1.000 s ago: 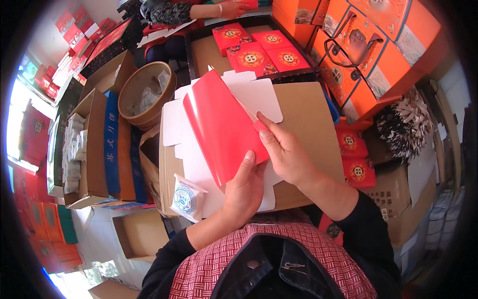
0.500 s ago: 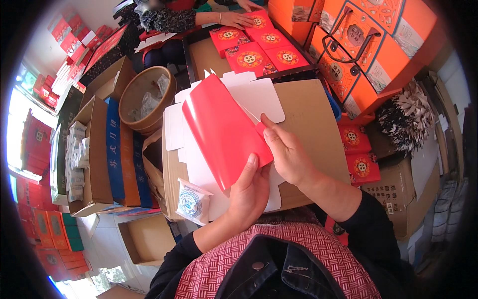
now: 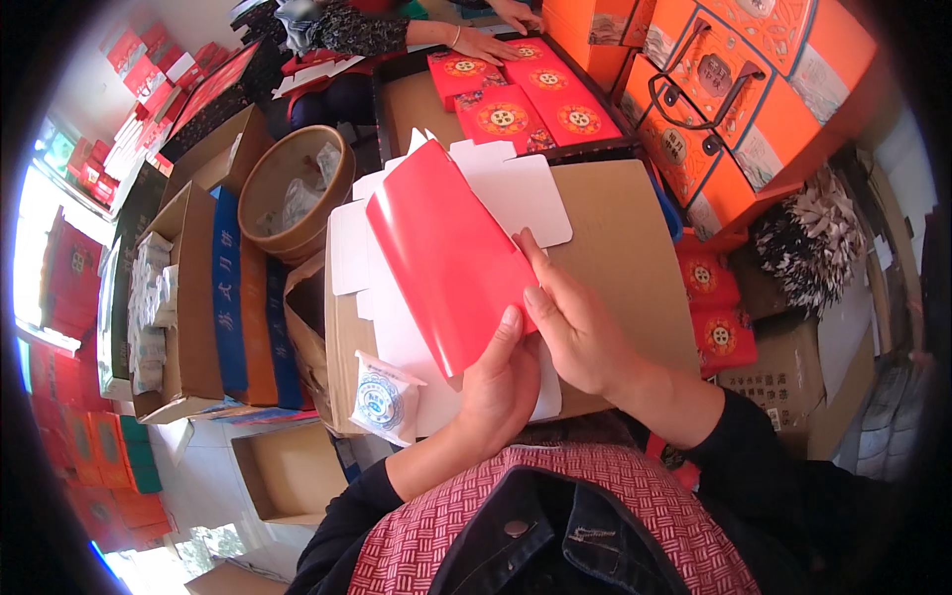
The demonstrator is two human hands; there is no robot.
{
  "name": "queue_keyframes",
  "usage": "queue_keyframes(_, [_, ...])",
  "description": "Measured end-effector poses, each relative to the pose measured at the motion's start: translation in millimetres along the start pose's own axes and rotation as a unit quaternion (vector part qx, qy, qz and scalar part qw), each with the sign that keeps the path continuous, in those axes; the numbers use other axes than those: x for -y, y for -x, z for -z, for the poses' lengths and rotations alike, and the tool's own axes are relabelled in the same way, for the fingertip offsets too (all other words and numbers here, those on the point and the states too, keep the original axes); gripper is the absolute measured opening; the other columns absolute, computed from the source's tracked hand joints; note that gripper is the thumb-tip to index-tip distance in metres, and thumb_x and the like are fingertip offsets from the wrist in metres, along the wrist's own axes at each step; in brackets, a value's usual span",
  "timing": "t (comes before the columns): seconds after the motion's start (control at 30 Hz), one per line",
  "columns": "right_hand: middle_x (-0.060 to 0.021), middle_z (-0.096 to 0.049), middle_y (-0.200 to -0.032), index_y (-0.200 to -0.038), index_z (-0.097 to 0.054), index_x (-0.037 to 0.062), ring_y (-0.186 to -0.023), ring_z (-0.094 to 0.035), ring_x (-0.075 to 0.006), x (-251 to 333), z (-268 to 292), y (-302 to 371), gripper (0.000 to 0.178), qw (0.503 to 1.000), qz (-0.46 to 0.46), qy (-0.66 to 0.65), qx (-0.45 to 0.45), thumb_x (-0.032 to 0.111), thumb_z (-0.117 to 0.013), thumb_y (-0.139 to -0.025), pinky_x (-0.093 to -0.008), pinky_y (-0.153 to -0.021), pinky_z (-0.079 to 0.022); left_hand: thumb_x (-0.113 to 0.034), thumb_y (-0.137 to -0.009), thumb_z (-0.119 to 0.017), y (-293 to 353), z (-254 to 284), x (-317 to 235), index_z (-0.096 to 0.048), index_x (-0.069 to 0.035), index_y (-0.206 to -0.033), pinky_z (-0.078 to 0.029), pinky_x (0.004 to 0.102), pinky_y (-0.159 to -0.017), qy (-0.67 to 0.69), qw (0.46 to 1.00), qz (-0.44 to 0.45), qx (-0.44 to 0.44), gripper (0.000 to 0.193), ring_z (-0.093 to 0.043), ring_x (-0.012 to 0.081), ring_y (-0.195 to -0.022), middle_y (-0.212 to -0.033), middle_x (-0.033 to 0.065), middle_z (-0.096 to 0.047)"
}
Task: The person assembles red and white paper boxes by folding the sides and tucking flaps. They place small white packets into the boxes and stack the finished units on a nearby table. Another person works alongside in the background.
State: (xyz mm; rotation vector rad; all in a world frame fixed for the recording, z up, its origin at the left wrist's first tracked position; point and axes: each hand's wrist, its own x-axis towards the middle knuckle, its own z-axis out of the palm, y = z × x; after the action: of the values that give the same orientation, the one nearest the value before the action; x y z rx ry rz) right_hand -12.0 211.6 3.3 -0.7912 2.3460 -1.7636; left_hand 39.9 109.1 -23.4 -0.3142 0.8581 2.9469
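A glossy red folding box (image 3: 441, 258), partly folded, lies tilted between my hands. My left hand (image 3: 501, 382) grips its near end, thumb on top and fingers beneath. My right hand (image 3: 570, 327) is closed on its right edge, with the thumb and fingers along the side flap. Below it, white flat box blanks (image 3: 521, 193) are spread on a brown cardboard carton (image 3: 635, 297). Close to my left wrist stands a small white wrapped packet (image 3: 385, 399) with a round blue print. The underside of the red box and some fingertips are hidden.
Ahead, a dark tray (image 3: 405, 104) holds several red patterned boxes (image 3: 501, 117), touched by a co-worker's hand (image 3: 486, 46). To the left are a round tub (image 3: 297, 193) and an open carton of white packets (image 3: 188, 327). Large orange gift boxes (image 3: 714, 89) stand at right.
My right hand has shifted slightly down the red box's right edge. The flap that stood apart there now lies against the box. The co-worker's hand has moved slightly right.
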Motion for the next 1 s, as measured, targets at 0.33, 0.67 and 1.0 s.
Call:
queue_keyframes(0.33, [-0.0303, -0.036, -0.14, -0.143, -0.02, -0.0082, -0.128, -0.041, -0.0423, 5, -2, 10, 0.064, 0.973, 0.084, 0.216, -0.001, 0.021, -0.05, -0.095, -0.0427, -0.104, -0.038, -0.018, -0.094, -0.056, 1, 0, 2, -0.037, -0.009, -0.138, -0.029, 0.0402, -0.111, 0.018, 1.0, 0.005, -0.006, 0.049, -0.042, 0.0209, -0.127, -0.136, 0.0055, -0.046])
queue_keyframes(0.67, [-0.0113, -0.059, -0.115, -0.132, -0.045, -0.0012, -0.103, -0.058, -0.0185, 9, 37, -40, 0.054, 0.949, -0.158, -0.273, 0.021, 0.01, -0.068, -0.083, -0.0315, -0.092, -0.047, -0.011, -0.088, -0.065, 9, 18, 18, -0.04, -0.008, -0.135, -0.03, 0.0414, -0.11, 0.028, 0.994, 0.05, 0.096, 0.054, -0.044, 0.0225, -0.125, -0.131, 0.0054, -0.05])
queue_keyframes(1.0, [-0.0142, -0.065, -0.101, -0.117, -0.054, -0.0041, -0.086, -0.065, -0.0216, -8, 56, -35, 0.043, 0.964, -0.19, -0.173, -0.063, -0.001, -0.061, -0.075, -0.0333, -0.075, -0.053, -0.023, -0.098, -0.051, 35, 19, -25, -0.067, 0.001, -0.107, -0.038, 0.0363, -0.103, -0.467, 0.786, 0.228, 0.336, 0.03, -0.057, 0.0202, -0.112, -0.112, 0.0137, -0.066])
